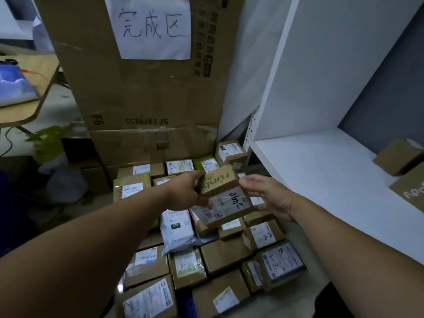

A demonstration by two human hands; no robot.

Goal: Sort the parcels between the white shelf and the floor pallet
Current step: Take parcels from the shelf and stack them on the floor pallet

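Above the floor pile [224,255] of parcels, both hands are on one small parcel [226,200]: a flat brown cardboard box with green lettering on its side and a glossy taped label on top, marked with black digits. The left hand [185,191] has it firmly, thumb over the top and fingers curled round the far left end. The right hand [266,196] meets the right edge, fingers fairly straight and loose, laid against the cardboard rather than clenched. The parcel hangs tilted, clear of the pile, near the front left corner of the white shelf [321,171]. That shelf board is smooth and matte, and two cardboard boxes [398,157] sit at its right edge. Below, rectangular cartons lie packed edge to edge, white labels up, with a soft grey plastic mailer [176,228] crumpled among them. Behind the pile stands a tall corrugated carton [137,88] with a handwritten paper sign [151,28] taped on.
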